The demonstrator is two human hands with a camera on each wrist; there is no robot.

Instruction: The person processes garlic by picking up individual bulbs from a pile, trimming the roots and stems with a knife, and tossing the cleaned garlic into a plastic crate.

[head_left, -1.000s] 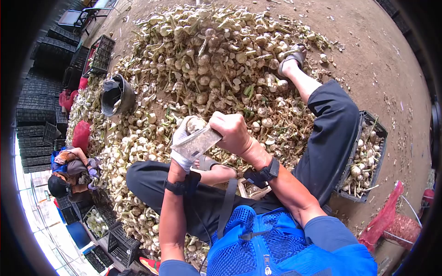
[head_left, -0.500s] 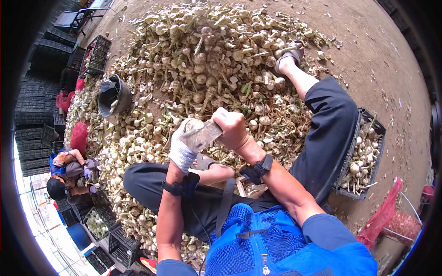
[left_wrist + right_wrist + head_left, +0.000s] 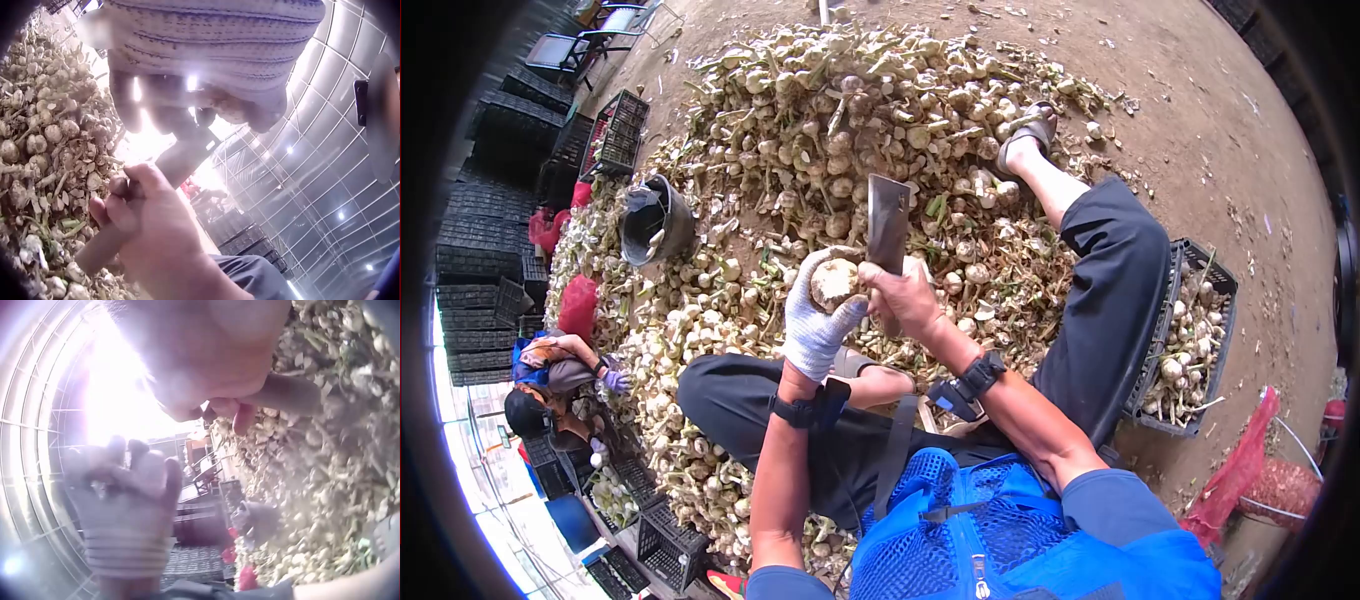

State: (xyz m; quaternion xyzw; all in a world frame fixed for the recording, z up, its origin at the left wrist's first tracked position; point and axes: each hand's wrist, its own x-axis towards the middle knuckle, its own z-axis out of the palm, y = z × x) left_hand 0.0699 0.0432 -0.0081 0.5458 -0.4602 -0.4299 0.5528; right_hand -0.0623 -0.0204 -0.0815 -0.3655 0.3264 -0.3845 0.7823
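Observation:
My left hand (image 3: pixel 808 330), in a white knitted glove, grips a garlic bulb (image 3: pixel 836 284) with its pale, flat-looking face up. Just right of it, my bare right hand (image 3: pixel 908 300) holds a cleaver (image 3: pixel 888 222) by the handle. The broad blade points away from me, beside the bulb rather than across it. In the left wrist view the cleaver's handle (image 3: pixel 103 249) sticks out below the bare fingers, while the glove (image 3: pixel 212 44) fills the top. The right wrist view has the gloved hand (image 3: pixel 125 512) at lower left, with the bulb mostly hidden by its fingers.
A big heap of garlic (image 3: pixel 840 150) lies ahead and spreads left. A black bucket (image 3: pixel 656 222) stands at the left; a crate of garlic (image 3: pixel 1185 340) is by my right leg. Another person (image 3: pixel 550 385) sits far left near stacked black crates (image 3: pixel 485 240). Red mesh bags (image 3: pixel 1235 480) lie lower right.
The cleaver's blade has swung away from across the bulb and now points forward. My left hand has turned, so the bulb's pale face shows. My right hand has moved slightly down.

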